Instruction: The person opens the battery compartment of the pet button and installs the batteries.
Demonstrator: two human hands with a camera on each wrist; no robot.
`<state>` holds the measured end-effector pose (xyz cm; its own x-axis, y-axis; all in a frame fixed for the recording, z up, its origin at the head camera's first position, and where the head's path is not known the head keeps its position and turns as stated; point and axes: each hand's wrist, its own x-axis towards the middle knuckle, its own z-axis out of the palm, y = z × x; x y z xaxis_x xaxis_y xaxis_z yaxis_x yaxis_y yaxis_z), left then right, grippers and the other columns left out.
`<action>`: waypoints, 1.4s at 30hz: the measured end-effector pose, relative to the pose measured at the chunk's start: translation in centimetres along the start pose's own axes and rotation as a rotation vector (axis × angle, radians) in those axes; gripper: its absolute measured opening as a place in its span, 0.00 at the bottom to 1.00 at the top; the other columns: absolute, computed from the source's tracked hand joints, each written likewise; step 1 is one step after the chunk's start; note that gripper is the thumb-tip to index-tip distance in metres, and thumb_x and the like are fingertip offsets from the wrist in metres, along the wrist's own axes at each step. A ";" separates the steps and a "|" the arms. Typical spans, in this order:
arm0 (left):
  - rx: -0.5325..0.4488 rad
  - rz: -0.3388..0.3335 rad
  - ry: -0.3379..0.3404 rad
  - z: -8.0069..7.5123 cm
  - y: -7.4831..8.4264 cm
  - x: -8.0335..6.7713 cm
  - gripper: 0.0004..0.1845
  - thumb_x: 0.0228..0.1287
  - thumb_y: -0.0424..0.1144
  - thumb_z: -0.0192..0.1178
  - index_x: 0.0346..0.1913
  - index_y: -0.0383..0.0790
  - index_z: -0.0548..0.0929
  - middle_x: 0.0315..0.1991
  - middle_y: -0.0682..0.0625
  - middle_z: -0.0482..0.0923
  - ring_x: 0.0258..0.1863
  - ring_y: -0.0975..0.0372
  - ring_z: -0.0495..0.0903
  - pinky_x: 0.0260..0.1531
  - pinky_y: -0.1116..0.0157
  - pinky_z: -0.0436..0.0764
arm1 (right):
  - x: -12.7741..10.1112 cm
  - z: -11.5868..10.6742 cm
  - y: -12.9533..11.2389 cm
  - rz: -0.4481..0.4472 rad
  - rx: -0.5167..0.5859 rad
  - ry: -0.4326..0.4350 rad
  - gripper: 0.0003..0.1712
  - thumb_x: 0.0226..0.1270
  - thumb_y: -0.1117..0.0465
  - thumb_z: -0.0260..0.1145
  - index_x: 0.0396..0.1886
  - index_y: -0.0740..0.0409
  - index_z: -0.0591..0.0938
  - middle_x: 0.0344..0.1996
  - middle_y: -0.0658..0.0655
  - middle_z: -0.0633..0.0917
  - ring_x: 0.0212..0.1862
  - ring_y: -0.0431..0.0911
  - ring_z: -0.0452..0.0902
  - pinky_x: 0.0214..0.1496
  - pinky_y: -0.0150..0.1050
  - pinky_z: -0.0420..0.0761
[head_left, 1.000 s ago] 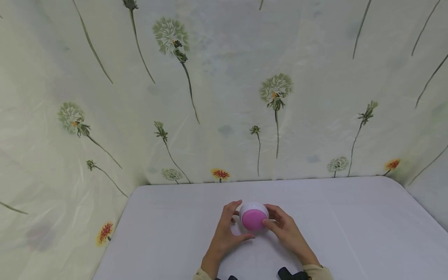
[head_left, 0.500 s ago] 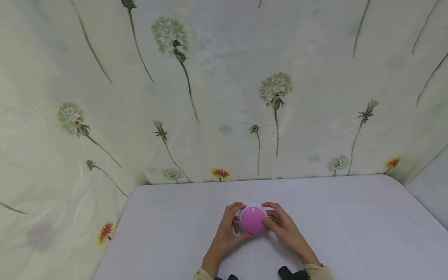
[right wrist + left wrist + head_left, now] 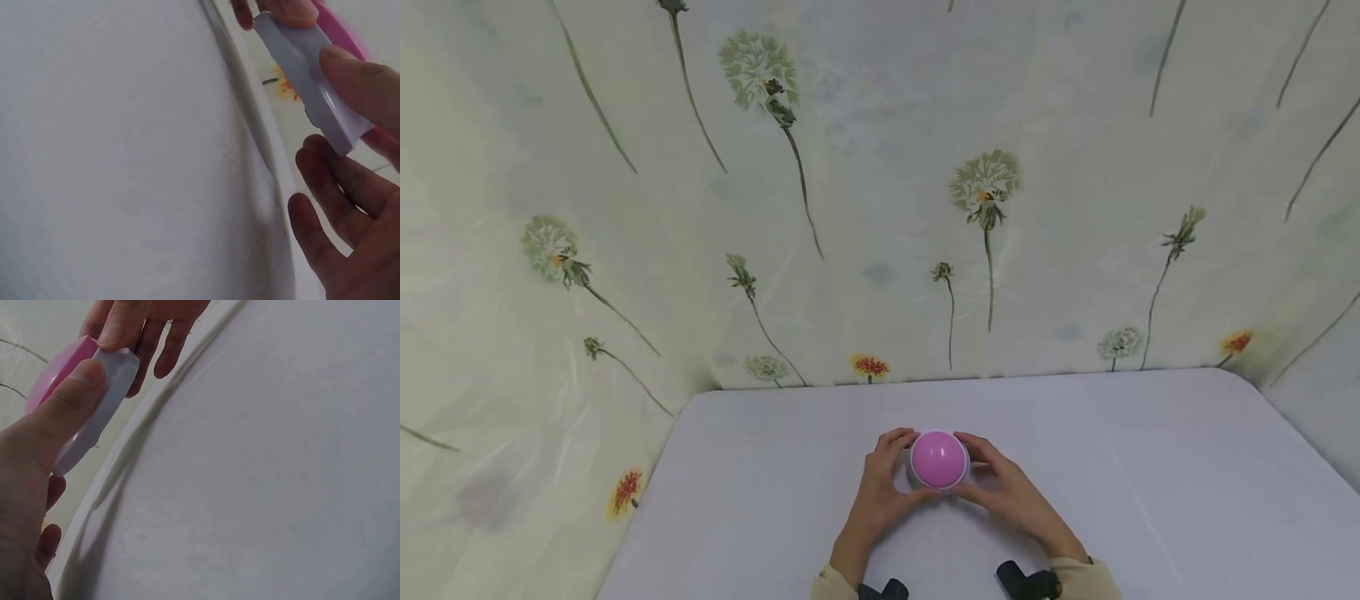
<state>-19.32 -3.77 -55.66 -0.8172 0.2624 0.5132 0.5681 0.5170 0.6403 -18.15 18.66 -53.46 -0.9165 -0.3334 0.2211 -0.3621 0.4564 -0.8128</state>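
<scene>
Both hands tipped the round toy [image 3: 938, 459] so its smooth pink dome faced up; before, it leaned toward the person. L hand [image 3: 880, 492] & R hand [image 3: 1011, 500] pinched its shiny white plastic rim, held above the soft white table [image 3: 1150, 500], near the middle.

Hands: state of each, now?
Left hand: holding the pink-domed white object, thumb on its rim.
Right hand: holding the same object from the other side.
</scene>
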 end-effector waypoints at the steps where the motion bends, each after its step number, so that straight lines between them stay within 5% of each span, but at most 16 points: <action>1: 0.031 0.003 0.007 0.0 0.0 0.1 0.43 0.39 0.58 0.74 0.62 0.49 0.72 0.59 0.55 0.71 0.58 0.65 0.72 0.53 0.56 0.69 | 0.0 0.1 0.1 -0.011 -0.018 0.007 0.42 0.55 0.45 0.70 0.68 0.46 0.65 0.58 0.48 0.78 0.59 0.41 0.74 0.57 0.39 0.76; 7: 0.173 -0.024 0.029 0.5 -0.1 0.1 0.41 0.39 0.64 0.71 0.59 0.52 0.74 0.55 0.57 0.76 0.57 0.64 0.71 0.54 0.52 0.65 | -0.1 0.6 0.4 -0.035 -0.074 0.024 0.40 0.60 0.50 0.67 0.70 0.50 0.63 0.61 0.51 0.75 0.63 0.48 0.70 0.62 0.47 0.71; 14: 0.210 -0.108 -0.028 1.0 0.4 -0.2 0.40 0.41 0.66 0.69 0.58 0.52 0.74 0.54 0.56 0.77 0.56 0.63 0.72 0.56 0.52 0.63 | -0.6 0.8 0.5 -0.103 -0.180 0.055 0.37 0.61 0.56 0.67 0.68 0.61 0.65 0.62 0.60 0.73 0.65 0.57 0.66 0.62 0.62 0.64; 23: 0.339 -0.141 -0.082 1.3 1.0 -0.3 0.41 0.43 0.71 0.63 0.59 0.52 0.75 0.54 0.56 0.78 0.56 0.61 0.72 0.58 0.49 0.60 | -1.2 0.8 0.4 -0.057 -0.258 0.070 0.36 0.60 0.56 0.67 0.66 0.64 0.68 0.60 0.66 0.72 0.64 0.63 0.62 0.60 0.69 0.59; 28: 0.342 -0.154 -0.097 1.3 1.3 -0.4 0.44 0.42 0.72 0.63 0.61 0.50 0.73 0.55 0.55 0.77 0.58 0.60 0.71 0.59 0.49 0.59 | -1.3 0.3 0.3 -0.047 -0.262 0.037 0.36 0.61 0.58 0.67 0.67 0.65 0.66 0.61 0.67 0.71 0.65 0.63 0.62 0.62 0.65 0.62; 35: 0.281 -0.184 -0.139 0.3 1.6 -0.5 0.51 0.44 0.72 0.62 0.68 0.46 0.65 0.61 0.52 0.72 0.63 0.58 0.67 0.61 0.47 0.57 | -1.5 -0.7 0.3 0.076 -0.209 -0.026 0.36 0.67 0.53 0.61 0.71 0.56 0.62 0.67 0.62 0.67 0.69 0.59 0.58 0.67 0.60 0.61; 42: 0.121 -0.181 -0.021 -1.1 1.0 -0.9 0.41 0.55 0.60 0.63 0.69 0.47 0.65 0.66 0.50 0.67 0.67 0.53 0.62 0.60 0.42 0.60 | -2.1 -1.7 0.1 0.124 -0.202 -0.036 0.36 0.68 0.49 0.59 0.71 0.55 0.62 0.67 0.63 0.66 0.70 0.61 0.56 0.66 0.63 0.59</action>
<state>-17.90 -4.41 -54.88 -0.9073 0.1723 0.3835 0.3971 0.6509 0.6470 -16.53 20.81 -53.14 -0.9506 -0.2922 0.1043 -0.2775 0.6503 -0.7072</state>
